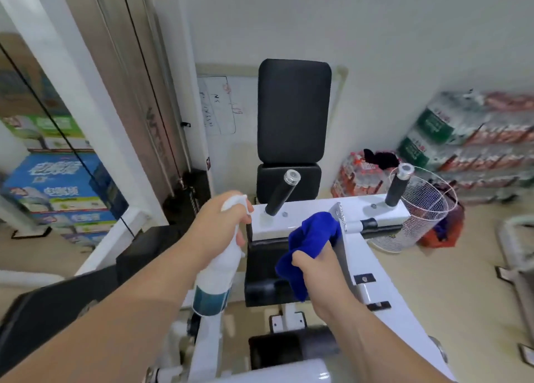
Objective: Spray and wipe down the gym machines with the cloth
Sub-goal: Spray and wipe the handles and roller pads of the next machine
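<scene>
A white gym machine with two black upright handles and a black backrest pad stands in front of me. My left hand grips the neck of a white spray bottle with a teal label, its nozzle pointing at the machine's white crossbar. My right hand holds a bunched blue cloth against the machine's frame, just left of a grey metal plate. The left handle rises just beyond the bottle's nozzle.
A weight stack with cables stands at the left beside stacked cartons. A wire basket sits to the right of the machine's right handle. Packs of bottled water line the right wall. A whiteboard leans behind the backrest.
</scene>
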